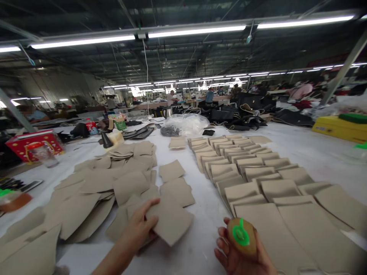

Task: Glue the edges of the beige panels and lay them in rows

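Note:
My left hand (140, 223) is closed on the edge of a flat beige piece (174, 221), thumb and forefinger at its left side. Under and beyond it lie more beige pieces, among them a notched one (179, 191). In my right hand (226, 252), palm up, rests a rounded brown object (248, 238) with a bright green tab on its top; its kind is unclear. Fingers curl round its sides. Rows of overlapping beige pieces (255, 187) fan out right of my hands, and a loose heap of beige pieces (88, 191) covers the left.
A clear plastic bag (187, 124) lies at the table's far middle. A red box (36, 143), a lidded jar (43, 154) and a black cone (106, 140) stand left. A yellow box (341, 129) sits far right. Dark bags (241, 110) are heaped behind; people work beyond.

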